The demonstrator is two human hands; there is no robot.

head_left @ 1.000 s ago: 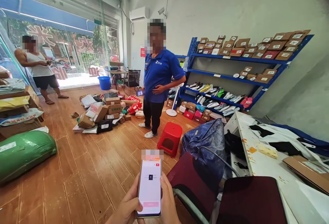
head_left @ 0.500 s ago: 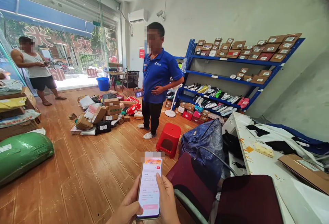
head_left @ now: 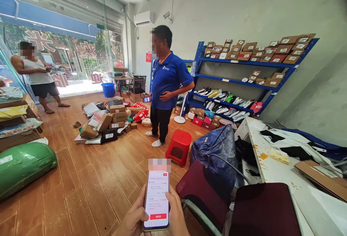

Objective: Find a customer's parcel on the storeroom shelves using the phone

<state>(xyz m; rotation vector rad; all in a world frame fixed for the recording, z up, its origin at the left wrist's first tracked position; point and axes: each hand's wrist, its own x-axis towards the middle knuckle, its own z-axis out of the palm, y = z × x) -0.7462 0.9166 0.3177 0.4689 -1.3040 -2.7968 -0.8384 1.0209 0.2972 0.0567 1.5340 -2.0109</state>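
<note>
You've got the phone (head_left: 156, 200) clamped between both hands — left hand (head_left: 132, 218), right hand (head_left: 177, 216) — long axis running near to far, screen up.

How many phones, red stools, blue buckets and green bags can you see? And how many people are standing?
Phones: 2, one in both hands, one held by the standing person
Red stool: 1
Blue bucket: 1
Green bag: 1
People standing: 2
Total: 7
</note>
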